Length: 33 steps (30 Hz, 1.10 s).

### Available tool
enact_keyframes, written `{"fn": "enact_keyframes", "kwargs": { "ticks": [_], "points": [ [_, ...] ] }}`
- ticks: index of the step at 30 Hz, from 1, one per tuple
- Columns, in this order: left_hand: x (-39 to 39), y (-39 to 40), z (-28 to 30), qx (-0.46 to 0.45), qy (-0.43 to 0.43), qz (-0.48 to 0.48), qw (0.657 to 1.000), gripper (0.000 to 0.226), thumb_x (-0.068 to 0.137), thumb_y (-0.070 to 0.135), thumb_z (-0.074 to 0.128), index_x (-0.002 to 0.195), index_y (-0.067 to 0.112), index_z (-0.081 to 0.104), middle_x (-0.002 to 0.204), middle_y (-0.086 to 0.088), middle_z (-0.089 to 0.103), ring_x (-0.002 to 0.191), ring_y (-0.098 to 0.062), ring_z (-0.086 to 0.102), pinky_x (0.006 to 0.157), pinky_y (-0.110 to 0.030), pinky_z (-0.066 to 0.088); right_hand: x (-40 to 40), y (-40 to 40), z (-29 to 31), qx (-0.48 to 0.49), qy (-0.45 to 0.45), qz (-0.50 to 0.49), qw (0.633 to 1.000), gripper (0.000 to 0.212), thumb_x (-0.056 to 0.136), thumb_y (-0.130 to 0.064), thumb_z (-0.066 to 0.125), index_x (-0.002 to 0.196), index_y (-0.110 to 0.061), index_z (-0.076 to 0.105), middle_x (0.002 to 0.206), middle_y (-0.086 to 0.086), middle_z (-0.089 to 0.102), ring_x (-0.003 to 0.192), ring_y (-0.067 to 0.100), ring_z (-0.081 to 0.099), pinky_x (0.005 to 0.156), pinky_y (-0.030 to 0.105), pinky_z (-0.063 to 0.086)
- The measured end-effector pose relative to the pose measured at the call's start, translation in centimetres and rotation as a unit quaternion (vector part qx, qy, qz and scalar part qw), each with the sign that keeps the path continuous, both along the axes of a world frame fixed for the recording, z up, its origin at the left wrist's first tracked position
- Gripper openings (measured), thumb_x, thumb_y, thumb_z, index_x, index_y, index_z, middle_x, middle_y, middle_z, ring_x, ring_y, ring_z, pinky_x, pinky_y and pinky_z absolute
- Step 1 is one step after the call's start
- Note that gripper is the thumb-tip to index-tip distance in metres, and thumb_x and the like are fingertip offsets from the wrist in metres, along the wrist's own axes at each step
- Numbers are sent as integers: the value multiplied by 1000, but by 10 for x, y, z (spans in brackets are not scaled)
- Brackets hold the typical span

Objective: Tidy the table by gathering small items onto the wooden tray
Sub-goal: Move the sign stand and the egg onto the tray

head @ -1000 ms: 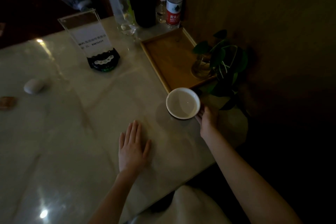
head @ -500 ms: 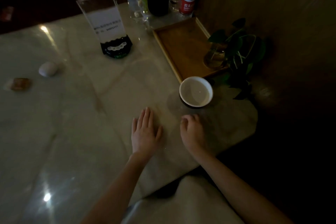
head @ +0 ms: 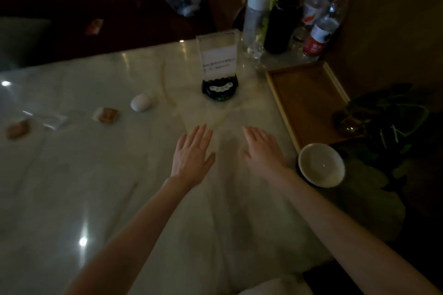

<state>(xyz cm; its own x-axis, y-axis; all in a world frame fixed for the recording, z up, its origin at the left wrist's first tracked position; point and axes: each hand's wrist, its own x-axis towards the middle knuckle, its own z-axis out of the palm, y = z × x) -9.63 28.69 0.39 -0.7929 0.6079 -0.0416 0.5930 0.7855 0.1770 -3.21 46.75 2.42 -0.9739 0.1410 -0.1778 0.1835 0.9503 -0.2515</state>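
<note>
You're looking at a dim, underexposed frame: small glare spots dot the glossy pale marble tabletop (head: 72, 187) at left, the right edge sinks into black, and wide-angle distortion bends the softly blurred edges.

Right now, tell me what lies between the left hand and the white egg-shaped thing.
Only bare tabletop between the left hand and the white egg-shaped thing, per the head view.

Dim room, glossy pale marble table (head: 72, 187) with light glints, brown wall (head: 395, 19) right, perhaps dark seating behind.
</note>
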Motion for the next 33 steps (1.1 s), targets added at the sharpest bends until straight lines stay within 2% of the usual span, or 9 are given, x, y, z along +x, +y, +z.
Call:
{"fn": "enact_keyframes", "kwargs": {
  "ticks": [3,8,13,18,21,24,27,30,33],
  "points": [
    [-39,-8,10,9,13,35,999,60,91,39,41,143,16,20,154,-6,16,141,-22,13,113,-42,14,-41,5,9,17,36,0,999,69,93,-39,40,147,-13,6,156,7,14,144,22,12,117,37,12],
    [-96,-10,13,36,23,104,994,63,90,39,43,143,16,16,155,-7,10,142,-23,8,113,-42,12,-101,15,8,13,78,-23,997,85,87,-46,51,146,-12,0,157,9,9,144,23,8,117,35,8],
    [-135,-15,0,35,22,180,983,66,90,38,45,144,15,14,155,-12,7,142,-27,8,112,-45,14,-144,20,-9,-67,86,-82,991,106,75,-47,68,146,-6,1,156,14,7,144,26,8,119,37,11],
    [-158,-33,-28,39,-21,334,942,67,89,36,47,144,17,14,154,-15,4,141,-29,4,113,-46,13,-173,21,-40,-139,101,-126,977,124,60,-52,77,145,-2,1,154,17,13,142,29,12,118,42,16],
    [-164,-39,-41,76,-23,364,928,62,89,27,49,142,11,19,152,-20,13,140,-33,9,112,-47,17,-185,20,-54,-179,107,-153,966,130,55,-54,80,145,-4,0,154,15,12,142,28,12,118,40,15],
    [-169,-44,-53,115,7,351,929,53,90,13,46,138,1,27,147,-21,28,137,-36,20,111,-46,20,-193,19,-62,-203,147,-178,952,131,50,-50,84,145,-3,6,149,15,25,137,29,25,113,38,21],
    [-172,-47,-59,154,30,325,933,48,87,4,50,133,-2,36,139,-24,39,124,-42,35,104,-47,31,-196,16,-67,-203,182,-202,941,129,46,-44,87,143,-1,14,142,16,36,129,31,34,109,40,27],
    [-172,-47,-60,186,39,312,931,45,85,6,55,128,0,43,133,-25,43,113,-44,41,94,-47,37,-198,15,-70,-202,200,-211,935,124,45,-41,88,141,1,20,138,17,41,126,31,38,107,47,32],
    [-171,-45,-61,216,39,325,920,44,85,10,58,126,1,46,129,-25,47,111,-43,43,92,-46,38,-202,15,-74,-224,194,-213,931,125,45,-41,88,141,-1,19,140,15,39,129,28,36,109,46,32]
  ]
}}
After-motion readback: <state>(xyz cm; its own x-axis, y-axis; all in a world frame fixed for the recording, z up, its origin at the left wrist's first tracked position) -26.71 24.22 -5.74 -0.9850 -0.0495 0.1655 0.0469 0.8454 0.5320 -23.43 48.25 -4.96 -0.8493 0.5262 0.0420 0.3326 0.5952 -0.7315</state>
